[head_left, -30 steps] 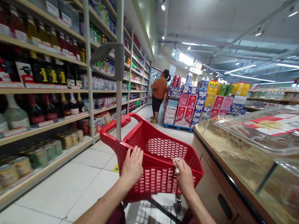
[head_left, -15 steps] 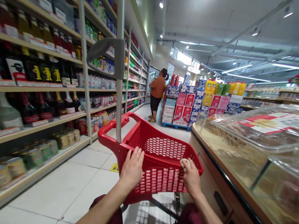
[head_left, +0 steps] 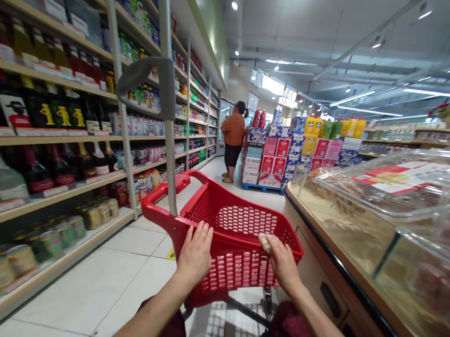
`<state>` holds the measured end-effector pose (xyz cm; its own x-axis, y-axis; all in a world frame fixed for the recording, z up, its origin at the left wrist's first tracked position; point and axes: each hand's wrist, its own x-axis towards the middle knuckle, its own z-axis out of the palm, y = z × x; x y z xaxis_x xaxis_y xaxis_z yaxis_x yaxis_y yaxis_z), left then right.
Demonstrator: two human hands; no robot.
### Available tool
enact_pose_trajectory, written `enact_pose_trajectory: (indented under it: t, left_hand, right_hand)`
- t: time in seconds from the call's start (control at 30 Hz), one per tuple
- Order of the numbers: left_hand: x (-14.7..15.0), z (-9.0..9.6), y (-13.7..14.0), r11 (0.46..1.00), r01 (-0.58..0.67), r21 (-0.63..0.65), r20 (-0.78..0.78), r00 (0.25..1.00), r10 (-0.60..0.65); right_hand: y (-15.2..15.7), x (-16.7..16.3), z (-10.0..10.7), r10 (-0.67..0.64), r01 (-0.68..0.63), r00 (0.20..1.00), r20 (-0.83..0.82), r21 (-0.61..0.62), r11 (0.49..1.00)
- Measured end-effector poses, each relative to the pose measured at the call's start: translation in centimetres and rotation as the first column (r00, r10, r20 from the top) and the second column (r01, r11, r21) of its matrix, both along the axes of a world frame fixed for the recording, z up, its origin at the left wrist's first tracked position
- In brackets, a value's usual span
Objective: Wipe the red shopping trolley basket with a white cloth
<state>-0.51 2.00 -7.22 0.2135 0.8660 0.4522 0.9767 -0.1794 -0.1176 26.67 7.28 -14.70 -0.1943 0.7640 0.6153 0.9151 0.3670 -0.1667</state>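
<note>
A red plastic shopping cart (head_left: 236, 268) stands sideways before me, its basket wall full of slots. My left hand (head_left: 195, 252) is closed over the near rim beside the handle end, fingers over the top edge and thumb hidden. At the right part of the same rim, my right hand (head_left: 282, 258) has its fingers closed on a crumpled whitish cloth (head_left: 265, 243), pressed against the rim. A grey pole (head_left: 170, 169) with a grey loop holder (head_left: 153, 87) rises from the cart's handle side.
Shelves of bottles and cans (head_left: 56, 139) line the left side. On the right is a display counter (head_left: 321, 238) with clear plastic covers (head_left: 414, 188). Farther ahead, a person in an orange top (head_left: 234, 133) stands by stacked drink boxes (head_left: 274, 162).
My right hand has slid left along the cart's rim with the cloth. My left hand keeps its place on the rim. The whole view has shifted slightly.
</note>
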Motion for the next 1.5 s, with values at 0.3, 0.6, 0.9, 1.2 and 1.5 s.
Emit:
enact_pose_trajectory:
  t: [0.3,0.6,0.9,1.2,1.5]
  left_hand:
    - [0.8,-0.2,-0.1,1.000,-0.012,0.028,-0.001,1.000,0.012]
    - [0.2,0.1,0.0,1.000,-0.013,-0.005,-0.010,1.000,0.013]
    - [0.8,-0.3,-0.3,0.999,-0.029,0.017,-0.019,0.999,0.030]
    - [0.6,-0.3,-0.2,0.999,-0.035,-0.013,-0.051,0.998,0.035]
    - [1.1,-0.3,-0.4,0.999,-0.033,-0.010,-0.026,0.999,0.033]
  right_hand:
    - [0.4,2.9,-0.7,-0.168,0.174,0.976,-0.138,0.029,0.984]
    - [0.9,0.4,0.8,0.132,-0.132,0.990,-0.049,0.001,0.991]
    - [0.1,4.1,-0.5,-0.165,0.165,0.973,-0.160,-0.016,0.986]
    - [0.0,0.5,0.7,-0.098,0.097,0.994,-0.041,-0.010,0.995]
    - [-0.4,-3.3,0.5,0.034,-0.031,0.998,-0.047,0.048,0.998]
